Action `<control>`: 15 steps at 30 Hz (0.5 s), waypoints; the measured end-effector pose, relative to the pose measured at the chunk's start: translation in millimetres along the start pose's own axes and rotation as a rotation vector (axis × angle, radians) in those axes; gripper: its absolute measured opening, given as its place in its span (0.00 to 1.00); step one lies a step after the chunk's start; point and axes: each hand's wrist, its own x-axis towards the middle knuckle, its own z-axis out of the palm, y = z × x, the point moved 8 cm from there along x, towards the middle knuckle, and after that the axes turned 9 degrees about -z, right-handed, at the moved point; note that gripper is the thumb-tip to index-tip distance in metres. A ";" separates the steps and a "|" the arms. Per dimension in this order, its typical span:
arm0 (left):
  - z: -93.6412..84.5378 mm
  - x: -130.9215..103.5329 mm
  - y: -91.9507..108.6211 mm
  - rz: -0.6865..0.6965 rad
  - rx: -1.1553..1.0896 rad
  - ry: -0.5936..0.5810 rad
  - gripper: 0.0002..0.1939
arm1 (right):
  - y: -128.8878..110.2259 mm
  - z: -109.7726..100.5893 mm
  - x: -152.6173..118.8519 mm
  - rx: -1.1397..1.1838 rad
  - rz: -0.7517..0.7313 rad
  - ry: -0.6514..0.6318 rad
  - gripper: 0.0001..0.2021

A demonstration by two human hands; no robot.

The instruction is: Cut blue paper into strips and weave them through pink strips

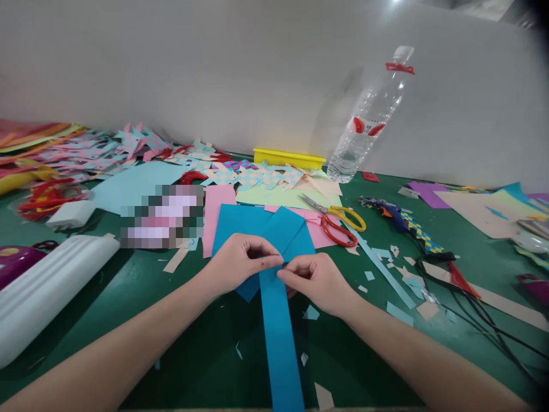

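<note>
A folded blue paper strip (281, 343) runs from the near table edge up to my fingertips. Thumb and fingers of my left hand (240, 263) pinch its upper end from the left. From the right, my right hand (315, 280) pinches the same end, its fingertips almost touching the left ones. Another piece of the blue paper (285, 229) slants up to the right just beyond the fingers; whether it is one with the strip I cannot tell. Under it lies a wider blue sheet (231, 220), partly covered by my left hand.
Scissors (334, 217) with red and yellow handles lie behind the right hand. A clear bottle (364, 120) stands by the wall. Paper scraps (412, 280) and black cords (472, 303) lie to the right. A long white object (55, 292) and a phone-like blurred item (165, 217) are left.
</note>
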 end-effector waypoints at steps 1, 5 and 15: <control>-0.2 -0.5 1.1 0.008 0.013 0.007 0.13 | -0.3 0.2 -0.4 -0.005 0.009 0.009 0.13; -11.5 -0.9 4.3 0.032 0.034 0.105 0.13 | 0.3 2.5 -1.8 -0.010 0.038 0.030 0.14; -91.1 -4.5 -16.9 -0.075 -0.123 0.636 0.15 | 0.9 7.6 -4.8 -0.104 0.026 -0.052 0.12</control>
